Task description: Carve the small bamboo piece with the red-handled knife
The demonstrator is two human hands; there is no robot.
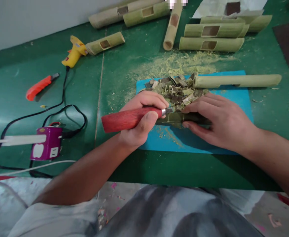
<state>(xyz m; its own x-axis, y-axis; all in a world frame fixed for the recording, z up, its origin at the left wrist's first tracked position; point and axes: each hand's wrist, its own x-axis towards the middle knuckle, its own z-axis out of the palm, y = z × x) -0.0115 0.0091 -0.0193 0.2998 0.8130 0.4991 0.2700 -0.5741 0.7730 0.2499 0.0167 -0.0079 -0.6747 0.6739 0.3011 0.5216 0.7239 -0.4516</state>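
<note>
My left hand (144, 115) is closed around the red wooden handle of a carving chisel (132, 119). Its short metal blade points right and meets a bamboo tube (170, 119) lying on a blue mat (196, 143). From the right, my right hand (218, 118) grips the same tube, thumb on the near side and fingers over the far side; part of the tube is hidden beneath it. Bamboo chips (179, 90) are heaped just beyond both hands. Behind my right hand, a pale bamboo piece (238, 81) lies across the mat's far edge.
Bamboo tubes with cut windows (210, 44) lie at the back, one (117, 42) further left. On the left are a yellow glue gun (74, 54), an orange utility knife (40, 87) and a purple power adapter (45, 143) with cables. Shavings (174, 64) cover the green table (124, 79) beyond the mat.
</note>
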